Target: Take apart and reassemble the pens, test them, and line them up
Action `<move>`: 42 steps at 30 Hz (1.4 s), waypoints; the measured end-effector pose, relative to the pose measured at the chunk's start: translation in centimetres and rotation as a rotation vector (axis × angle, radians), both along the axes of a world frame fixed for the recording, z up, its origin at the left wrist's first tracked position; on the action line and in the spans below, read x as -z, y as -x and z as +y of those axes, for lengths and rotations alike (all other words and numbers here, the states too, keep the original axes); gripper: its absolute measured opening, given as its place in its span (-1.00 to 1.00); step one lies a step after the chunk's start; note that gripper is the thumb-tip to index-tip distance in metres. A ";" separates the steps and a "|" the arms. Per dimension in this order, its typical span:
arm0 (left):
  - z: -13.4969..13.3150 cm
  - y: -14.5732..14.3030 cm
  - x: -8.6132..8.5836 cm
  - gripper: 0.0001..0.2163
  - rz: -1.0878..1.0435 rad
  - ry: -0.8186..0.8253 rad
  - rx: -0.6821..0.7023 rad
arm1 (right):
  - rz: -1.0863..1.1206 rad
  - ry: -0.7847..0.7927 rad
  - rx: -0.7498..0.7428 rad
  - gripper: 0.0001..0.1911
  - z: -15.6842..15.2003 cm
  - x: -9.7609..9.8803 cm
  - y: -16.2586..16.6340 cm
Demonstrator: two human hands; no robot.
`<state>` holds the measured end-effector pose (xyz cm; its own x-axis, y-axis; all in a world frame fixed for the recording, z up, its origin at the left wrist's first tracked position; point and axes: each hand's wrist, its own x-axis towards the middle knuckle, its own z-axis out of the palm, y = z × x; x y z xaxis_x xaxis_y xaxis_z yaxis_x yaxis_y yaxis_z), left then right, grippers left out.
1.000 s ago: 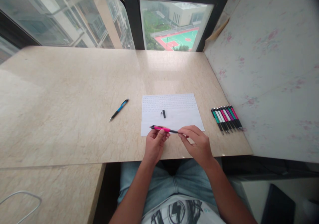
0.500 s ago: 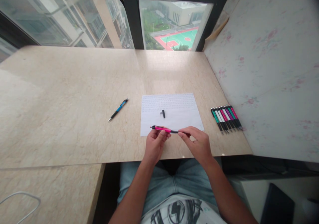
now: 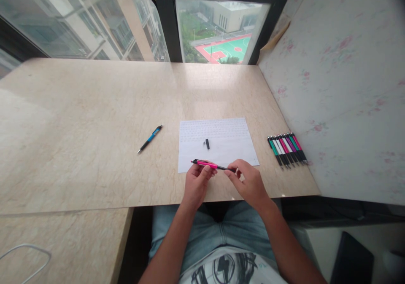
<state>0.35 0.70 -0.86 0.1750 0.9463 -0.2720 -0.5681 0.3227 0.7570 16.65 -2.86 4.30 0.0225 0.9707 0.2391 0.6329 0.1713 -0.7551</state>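
Observation:
A pink and black pen [image 3: 207, 163] lies almost level over the lower edge of a written sheet of paper [image 3: 221, 129]. Its pink barrel is pinched between the thumb and fingers of my left hand [image 3: 196, 182]. My right hand [image 3: 249, 183] is closed on the pen's black right end, whose tip is partly hidden by the fingers. On the paper, just beyond the hands, rest a loose black pen grip [image 3: 207, 144] and beside it a tiny metal-looking piece [image 3: 204, 143].
A blue and black pen [image 3: 149, 139] lies slanted on the table [image 3: 95, 107] to the left. Several pens [image 3: 287, 150] in green, white, pink and purple form a row by the papered wall [image 3: 344, 86]. A pale cable [image 3: 38, 247] crosses the lower-left surface.
My right hand has shifted slightly left and changed its finger position at the pen's black end. The left hand and the loose pieces stay where they were.

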 end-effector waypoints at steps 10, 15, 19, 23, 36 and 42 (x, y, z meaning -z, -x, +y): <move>-0.1 0.1 0.0 -0.77 0.022 -0.004 0.009 | 0.004 0.037 0.026 -0.71 0.1 0.0 -0.1; -0.1 0.1 0.1 -0.78 0.027 -0.012 0.023 | 0.055 0.125 -0.021 -0.59 0.0 0.0 -0.1; -0.1 0.1 0.2 -0.79 0.021 -0.016 0.023 | 0.075 0.129 0.028 -0.72 -0.1 0.0 -0.2; -0.2 0.1 0.3 -0.80 0.041 -0.037 0.032 | 0.059 0.178 -0.001 -0.56 -0.1 0.2 -0.3; -0.2 0.1 0.3 -0.80 0.015 -0.014 0.017 | 0.077 0.122 0.009 -0.68 -0.3 0.1 -0.1; -0.1 0.0 0.1 -0.81 0.006 -0.007 0.013 | 0.039 0.091 0.043 -0.71 -0.3 0.2 -0.1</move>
